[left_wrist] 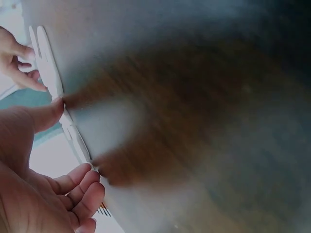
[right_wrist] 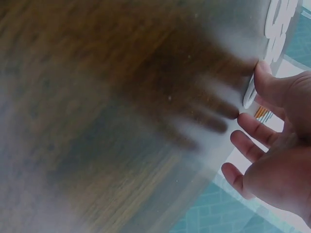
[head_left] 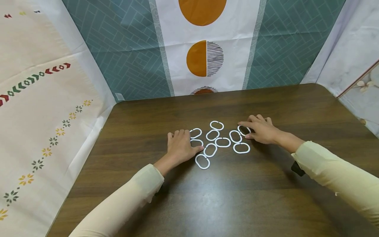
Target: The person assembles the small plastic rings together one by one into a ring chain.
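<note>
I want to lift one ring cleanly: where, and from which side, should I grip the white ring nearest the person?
Probably the near curve of the white ring, pinched across its rim from the person's side. It lies flat on the table with an open middle, and that curve is clear, while its far end meets another ring.

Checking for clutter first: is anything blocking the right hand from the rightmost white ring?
Nothing visible does. The right hand is right at the rightmost white ring; the neighbouring ring lies left of it, not between them.
</note>
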Demonstrator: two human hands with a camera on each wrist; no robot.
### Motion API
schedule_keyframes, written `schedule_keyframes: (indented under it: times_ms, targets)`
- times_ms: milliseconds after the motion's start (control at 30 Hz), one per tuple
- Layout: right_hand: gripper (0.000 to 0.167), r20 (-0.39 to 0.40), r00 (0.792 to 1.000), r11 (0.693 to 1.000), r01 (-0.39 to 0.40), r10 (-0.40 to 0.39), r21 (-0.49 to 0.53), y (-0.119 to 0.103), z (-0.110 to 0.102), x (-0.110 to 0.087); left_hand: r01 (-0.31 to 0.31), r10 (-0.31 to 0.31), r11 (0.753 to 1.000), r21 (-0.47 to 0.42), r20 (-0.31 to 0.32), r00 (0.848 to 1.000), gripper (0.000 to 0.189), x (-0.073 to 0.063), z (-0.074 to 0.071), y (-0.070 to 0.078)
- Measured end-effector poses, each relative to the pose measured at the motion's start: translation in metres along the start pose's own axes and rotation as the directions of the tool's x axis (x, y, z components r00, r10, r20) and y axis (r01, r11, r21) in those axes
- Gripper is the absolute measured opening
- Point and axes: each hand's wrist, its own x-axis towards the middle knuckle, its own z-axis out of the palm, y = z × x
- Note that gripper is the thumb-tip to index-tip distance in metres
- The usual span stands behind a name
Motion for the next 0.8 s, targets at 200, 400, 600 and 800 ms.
schedule_keyframes:
  times_ms: [200,400,600,800]
  targets:
    - [0.049,-0.023,1.0,0.999,-0.011,0.012,0.041,-0.0006,0.0013,0.0018,-0.001,0.0,0.999,-0.046,-0.021,1.0,0.056,-0.0001,-0.0011,0.0011]
    - [0.047,-0.038,0.999,0.996,-0.029,0.032,0.081,0.0002,0.0012,0.0037,0.012,-0.013,0.995,-0.103,-0.013,1.0,0.054,0.0017,-0.0011,-0.0001]
    - [0.047,-0.046,0.998,0.998,-0.029,0.032,0.063,0.0014,0.0019,0.005,0.02,-0.02,0.992,-0.127,-0.004,1.0,0.046,0.0032,-0.0033,-0.0007]
    - [0.046,-0.06,0.998,0.999,-0.019,0.021,0.036,0.0013,0.0023,0.0038,-0.012,0.012,0.985,-0.169,-0.001,1.0,0.043,0.0007,-0.0062,-0.0045]
